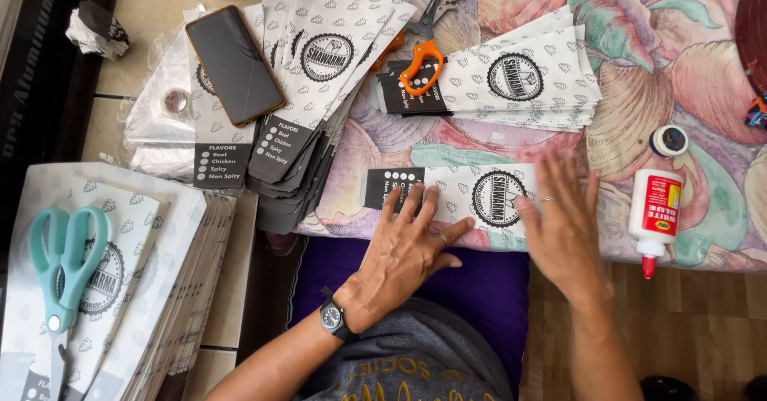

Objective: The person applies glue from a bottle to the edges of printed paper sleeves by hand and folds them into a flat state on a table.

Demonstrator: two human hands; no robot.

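Observation:
A long white paper sleeve (467, 196) with a round black emblem and a black end lies flat on the floral cloth (663, 89) near its front edge. My left hand (406, 251), fingers spread and a black watch on the wrist, presses on the sleeve's left part. My right hand (562, 225), flat and wearing a ring, rests on its right end. Neither hand grips anything. A white glue bottle (654, 213) with a red tip lies just right of my right hand, its cap (669, 140) beside it.
A stack of like sleeves (511, 81) lies behind, with orange-handled scissors (421, 64) on it. A fanned pile (315, 89) at the left carries a phone (234, 64). Teal scissors (68, 261) rest on another stack (152, 289) at lower left. A tape roll (176, 101) is nearby.

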